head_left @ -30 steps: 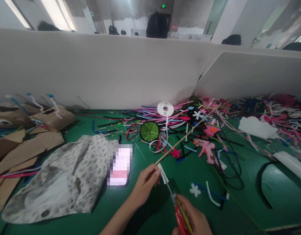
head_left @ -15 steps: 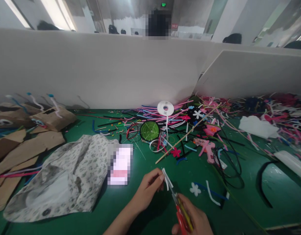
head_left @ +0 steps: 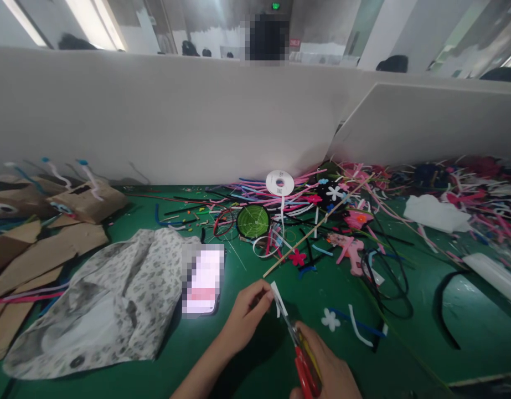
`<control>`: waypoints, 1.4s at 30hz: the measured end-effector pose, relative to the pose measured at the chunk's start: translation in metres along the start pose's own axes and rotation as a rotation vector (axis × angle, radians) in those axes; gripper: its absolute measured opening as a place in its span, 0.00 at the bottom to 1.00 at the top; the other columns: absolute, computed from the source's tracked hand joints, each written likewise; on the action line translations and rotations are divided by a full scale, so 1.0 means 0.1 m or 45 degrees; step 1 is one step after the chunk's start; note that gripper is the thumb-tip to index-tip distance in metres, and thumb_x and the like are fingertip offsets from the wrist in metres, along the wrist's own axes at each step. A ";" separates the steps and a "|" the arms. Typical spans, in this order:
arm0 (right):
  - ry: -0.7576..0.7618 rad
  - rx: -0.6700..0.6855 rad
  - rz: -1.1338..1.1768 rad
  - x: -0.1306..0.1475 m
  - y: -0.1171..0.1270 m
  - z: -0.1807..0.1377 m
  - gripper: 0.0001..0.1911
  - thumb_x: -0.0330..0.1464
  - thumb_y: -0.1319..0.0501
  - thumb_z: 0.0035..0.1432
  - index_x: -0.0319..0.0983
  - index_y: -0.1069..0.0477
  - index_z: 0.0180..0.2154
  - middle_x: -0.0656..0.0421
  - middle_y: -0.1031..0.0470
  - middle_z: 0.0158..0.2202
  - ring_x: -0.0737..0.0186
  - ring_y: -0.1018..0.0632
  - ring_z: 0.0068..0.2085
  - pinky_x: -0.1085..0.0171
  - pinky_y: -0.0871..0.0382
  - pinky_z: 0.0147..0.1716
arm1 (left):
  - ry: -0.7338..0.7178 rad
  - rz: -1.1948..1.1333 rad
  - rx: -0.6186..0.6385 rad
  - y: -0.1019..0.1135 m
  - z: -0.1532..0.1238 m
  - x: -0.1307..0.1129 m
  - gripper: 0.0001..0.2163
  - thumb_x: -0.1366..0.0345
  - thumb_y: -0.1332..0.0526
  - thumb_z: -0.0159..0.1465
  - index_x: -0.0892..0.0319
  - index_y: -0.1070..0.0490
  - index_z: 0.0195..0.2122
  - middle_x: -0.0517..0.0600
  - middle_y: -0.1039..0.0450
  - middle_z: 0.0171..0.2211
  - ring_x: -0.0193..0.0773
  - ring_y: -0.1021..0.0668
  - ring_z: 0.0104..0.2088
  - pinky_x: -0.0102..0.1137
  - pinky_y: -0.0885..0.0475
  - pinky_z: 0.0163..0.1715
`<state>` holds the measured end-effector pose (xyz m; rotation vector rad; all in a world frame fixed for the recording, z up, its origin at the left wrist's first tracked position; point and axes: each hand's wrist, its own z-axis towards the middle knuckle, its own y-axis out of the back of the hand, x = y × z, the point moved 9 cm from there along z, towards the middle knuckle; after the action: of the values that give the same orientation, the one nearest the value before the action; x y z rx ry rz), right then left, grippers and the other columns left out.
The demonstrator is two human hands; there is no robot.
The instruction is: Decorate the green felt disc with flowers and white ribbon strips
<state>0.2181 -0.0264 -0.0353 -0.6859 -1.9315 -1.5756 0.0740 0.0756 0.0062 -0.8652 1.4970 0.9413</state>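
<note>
The right hand closes its grip on the scissors, blades at a white strip. The left hand pinches this strip in its grip, just above the worktop. Farther lie a stick and a spool

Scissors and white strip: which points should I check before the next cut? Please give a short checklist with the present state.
1. Left hand pinches the strip firmly: ok.
2. Right hand holds the scissors by the handles: ok.
3. Blades reach the strip's lower part: ok.
4. Blades open around the strip: cannot tell.
5. Fingertips away from the blades: cannot tell, they are close.
6. Phone and stick apart from the scissors: ok.
</note>
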 end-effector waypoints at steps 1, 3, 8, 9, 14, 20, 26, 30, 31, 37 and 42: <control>-0.026 -0.008 0.004 0.00 0.00 0.00 0.40 0.34 0.37 0.43 0.45 0.42 0.60 0.51 0.27 0.52 0.49 0.20 0.43 0.62 0.25 0.34 | 0.016 -0.049 -0.006 -0.01 -0.01 0.02 0.14 0.55 0.47 0.66 0.59 0.35 0.28 0.44 0.37 0.24 0.31 0.36 0.25 0.26 0.43 0.25; -0.020 -0.002 0.013 0.00 -0.01 -0.01 0.40 0.34 0.38 0.43 0.45 0.41 0.60 0.51 0.27 0.52 0.48 0.20 0.43 0.62 0.25 0.34 | 0.043 -0.140 -0.012 -0.03 -0.01 0.05 0.14 0.55 0.47 0.66 0.59 0.35 0.29 0.43 0.37 0.23 0.31 0.35 0.24 0.26 0.42 0.25; 0.083 0.007 -0.064 -0.05 -0.04 -0.02 0.39 0.34 0.38 0.44 0.42 0.42 0.60 0.51 0.27 0.53 0.47 0.22 0.47 0.60 0.25 0.39 | 0.088 -0.262 -0.015 -0.09 -0.03 0.15 0.14 0.54 0.46 0.65 0.59 0.34 0.30 0.43 0.38 0.24 0.31 0.33 0.25 0.25 0.40 0.26; 0.104 0.012 -0.084 -0.06 -0.04 -0.02 0.39 0.34 0.38 0.45 0.41 0.42 0.60 0.51 0.27 0.53 0.46 0.22 0.47 0.59 0.25 0.40 | 0.090 -0.269 -0.011 -0.10 -0.03 0.16 0.14 0.54 0.46 0.65 0.59 0.34 0.30 0.43 0.38 0.24 0.31 0.33 0.25 0.25 0.39 0.26; 0.136 0.056 -0.109 -0.03 -0.03 -0.02 0.37 0.42 0.36 0.49 0.40 0.41 0.59 0.49 0.23 0.48 0.49 0.20 0.44 0.62 0.25 0.39 | 0.085 -0.274 0.017 -0.12 -0.03 0.17 0.14 0.54 0.46 0.66 0.59 0.35 0.30 0.43 0.38 0.25 0.30 0.32 0.26 0.25 0.40 0.26; 0.143 -0.011 -0.101 0.05 0.05 -0.01 0.38 0.44 0.33 0.45 0.39 0.36 0.57 0.50 0.21 0.43 0.49 0.19 0.39 0.63 0.24 0.35 | 0.090 -0.279 0.032 -0.11 -0.03 0.14 0.15 0.53 0.45 0.65 0.59 0.35 0.29 0.42 0.40 0.24 0.30 0.33 0.25 0.24 0.40 0.25; 0.201 -0.169 -0.092 0.13 0.13 -0.01 0.36 0.45 0.32 0.45 0.37 0.32 0.54 0.50 0.20 0.40 0.53 0.19 0.37 0.66 0.24 0.35 | 0.122 -0.383 0.012 -0.13 -0.04 0.20 0.15 0.52 0.44 0.64 0.58 0.35 0.29 0.41 0.41 0.22 0.29 0.34 0.23 0.24 0.38 0.24; 0.200 -0.163 -0.089 0.14 0.12 -0.01 0.36 0.47 0.32 0.45 0.35 0.32 0.53 0.51 0.19 0.38 0.55 0.18 0.35 0.69 0.24 0.35 | 0.141 -0.456 -0.010 -0.15 -0.03 0.23 0.15 0.51 0.43 0.62 0.58 0.36 0.28 0.40 0.43 0.21 0.29 0.35 0.22 0.24 0.37 0.23; 0.198 -0.145 -0.090 0.13 0.11 0.00 0.36 0.47 0.33 0.46 0.35 0.32 0.54 0.50 0.19 0.39 0.55 0.18 0.36 0.69 0.24 0.35 | 0.143 -0.459 -0.009 -0.15 -0.03 0.23 0.15 0.51 0.43 0.62 0.58 0.37 0.28 0.40 0.43 0.21 0.28 0.36 0.22 0.24 0.37 0.23; 0.175 -0.003 -0.103 0.07 0.00 0.01 0.38 0.49 0.38 0.50 0.33 0.37 0.57 0.45 0.23 0.46 0.49 0.20 0.43 0.61 0.25 0.40 | 0.135 -0.425 0.005 -0.12 -0.01 0.21 0.15 0.52 0.43 0.62 0.59 0.36 0.28 0.41 0.45 0.21 0.29 0.38 0.22 0.25 0.33 0.25; 0.137 0.056 -0.051 0.04 -0.02 0.00 0.39 0.49 0.39 0.51 0.35 0.40 0.59 0.45 0.25 0.49 0.48 0.22 0.46 0.60 0.26 0.43 | 0.156 -0.355 0.098 -0.11 -0.01 0.23 0.15 0.52 0.43 0.63 0.60 0.35 0.28 0.42 0.43 0.23 0.30 0.35 0.24 0.25 0.34 0.26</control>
<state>0.2144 -0.0270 -0.0339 -0.5358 -1.9056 -1.5570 0.0812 0.0695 -0.0179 -1.0592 1.4600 0.6315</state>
